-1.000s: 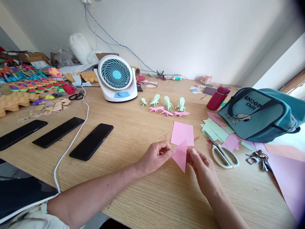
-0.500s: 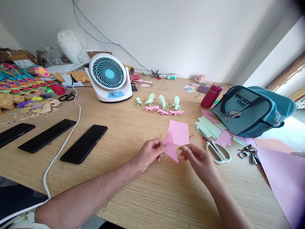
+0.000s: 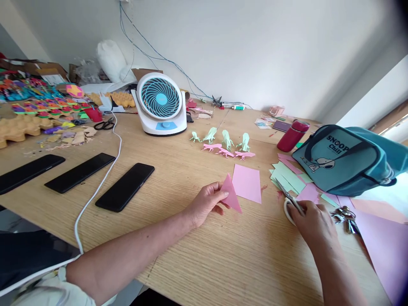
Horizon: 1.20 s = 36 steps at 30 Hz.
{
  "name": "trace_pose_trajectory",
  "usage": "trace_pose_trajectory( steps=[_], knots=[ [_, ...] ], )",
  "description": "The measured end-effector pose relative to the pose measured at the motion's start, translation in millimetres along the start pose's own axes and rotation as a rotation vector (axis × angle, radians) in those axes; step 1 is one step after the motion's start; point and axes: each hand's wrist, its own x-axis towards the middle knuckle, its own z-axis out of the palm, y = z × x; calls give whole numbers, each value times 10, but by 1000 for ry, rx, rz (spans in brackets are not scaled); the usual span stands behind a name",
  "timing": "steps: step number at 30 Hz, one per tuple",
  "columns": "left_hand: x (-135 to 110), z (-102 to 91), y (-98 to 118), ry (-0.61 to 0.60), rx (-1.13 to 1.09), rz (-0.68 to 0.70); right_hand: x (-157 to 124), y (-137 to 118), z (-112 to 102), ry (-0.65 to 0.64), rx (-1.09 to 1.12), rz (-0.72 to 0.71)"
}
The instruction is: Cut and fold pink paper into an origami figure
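Between the thumb and fingers of my left hand (image 3: 207, 203) is a folded pink paper triangle (image 3: 231, 196), its point up, held just above the table. Beside it a flat pink paper sheet (image 3: 247, 183) lies on the wood. My right hand (image 3: 315, 224) is over the white-handled scissors (image 3: 290, 198), its fingers closed on the handles and covering most of them. The blades point away toward pale green paper pieces (image 3: 287, 177). Farther back stand several green folded-paper figures (image 3: 226, 139), with pink ones (image 3: 225, 152) in front of them.
Several black phones (image 3: 126, 187) and a white cable (image 3: 95, 192) lie on the left. Behind are a fan (image 3: 162, 100) and craft pieces. A red bottle (image 3: 293, 136), a teal bag (image 3: 342, 159), keys (image 3: 348, 214) and a large lilac sheet (image 3: 384, 242) occupy the right.
My right hand has moved right, from beside the folded paper to the scissors, and closed on their handles. My left hand still holds the paper triangle. The view has turned slightly left.
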Motion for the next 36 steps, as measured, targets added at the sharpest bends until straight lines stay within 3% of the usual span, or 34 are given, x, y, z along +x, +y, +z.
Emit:
trace_pose_trajectory(
  steps=[6,11,13,16,19,24,27,36],
  knots=[
    [5,-17,6,19,47,54,3,37,-45,-56,-81,-7],
    [14,-31,25,29,70,84,-87,-129,-187,-58,-55,18],
    [20,-42,36,41,84,82,-138,-228,-230,-48,71,42],
    [27,-57,55,66,103,90,-252,-394,-245,-85,536,6],
    [32,-62,76,102,117,107,-425,-583,-221,-341,978,-6],
    [23,-39,77,124,128,123,-757,-906,-200,-698,1287,67],
    [7,-23,58,88,152,168,-879,-1022,-205,-695,1409,77],
    [-55,27,47,40,227,253,-910,-1061,-150,-606,1428,93]
  ],
)
